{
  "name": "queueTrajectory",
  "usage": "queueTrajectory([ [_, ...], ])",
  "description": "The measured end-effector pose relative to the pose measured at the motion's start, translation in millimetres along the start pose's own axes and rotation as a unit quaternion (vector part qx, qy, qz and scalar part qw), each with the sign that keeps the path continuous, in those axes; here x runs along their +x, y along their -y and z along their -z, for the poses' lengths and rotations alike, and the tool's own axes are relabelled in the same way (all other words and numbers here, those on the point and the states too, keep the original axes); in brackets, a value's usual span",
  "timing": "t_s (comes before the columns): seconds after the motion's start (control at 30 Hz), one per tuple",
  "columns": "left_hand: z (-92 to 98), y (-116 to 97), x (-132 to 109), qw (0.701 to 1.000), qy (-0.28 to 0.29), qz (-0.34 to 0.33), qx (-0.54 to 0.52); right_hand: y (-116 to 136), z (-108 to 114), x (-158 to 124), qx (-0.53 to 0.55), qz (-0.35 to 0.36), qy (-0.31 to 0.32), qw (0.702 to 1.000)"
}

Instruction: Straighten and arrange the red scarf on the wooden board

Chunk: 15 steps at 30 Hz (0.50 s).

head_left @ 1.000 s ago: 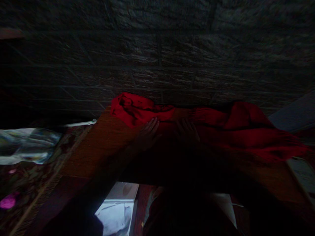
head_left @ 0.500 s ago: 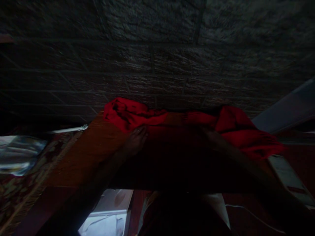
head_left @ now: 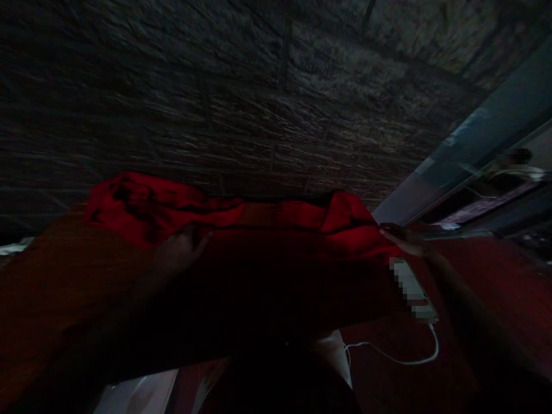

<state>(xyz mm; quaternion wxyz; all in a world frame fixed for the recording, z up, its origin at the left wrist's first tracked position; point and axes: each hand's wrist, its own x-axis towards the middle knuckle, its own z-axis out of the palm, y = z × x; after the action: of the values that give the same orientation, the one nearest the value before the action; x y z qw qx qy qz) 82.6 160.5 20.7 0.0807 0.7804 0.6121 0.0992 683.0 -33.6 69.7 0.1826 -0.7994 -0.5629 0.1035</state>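
Note:
A red cloth (head_left: 164, 210) lies across the wooden table, bunched at its far left and right, its near part lost in deep shadow. On its near left part rests my left hand (head_left: 181, 247), thumb apart from the fingers. Out at the cloth's right end is my right hand (head_left: 403, 238), thumb and fingertips meeting at the red fabric's edge. The dimness blurs the finger details.
The wooden table (head_left: 47, 253) stands against a rough block wall (head_left: 241, 103). Beyond its right side are a pale phone-like object (head_left: 409, 284), a white cable (head_left: 405, 362) and a red floor covering (head_left: 487, 276). A pale box (head_left: 138, 394) sits below the front edge.
My view has swung to the right. My right hand has moved rightward along the cloth to its right end; my left hand has shifted slightly right over the cloth.

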Motion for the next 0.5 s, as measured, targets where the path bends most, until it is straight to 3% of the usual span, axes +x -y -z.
queueTrajectory([
  [0.13, 3.8, -5.5, -6.6, 1.000, 0.002, 0.007, 0.016, -11.2, -12.8, 1.9, 0.015, -0.026, -0.007, 1.000],
  [0.3, 5.3, -10.3, -10.0, 0.999, 0.011, 0.040, 0.008, -10.8, -11.3, -3.0, 0.057, -0.056, -0.066, 0.995],
  [0.5, 1.3, -10.9, -11.0, 0.998, 0.018, 0.042, 0.041, -18.4, 7.0, -1.7, 0.093, -0.101, -0.225, 0.965],
])
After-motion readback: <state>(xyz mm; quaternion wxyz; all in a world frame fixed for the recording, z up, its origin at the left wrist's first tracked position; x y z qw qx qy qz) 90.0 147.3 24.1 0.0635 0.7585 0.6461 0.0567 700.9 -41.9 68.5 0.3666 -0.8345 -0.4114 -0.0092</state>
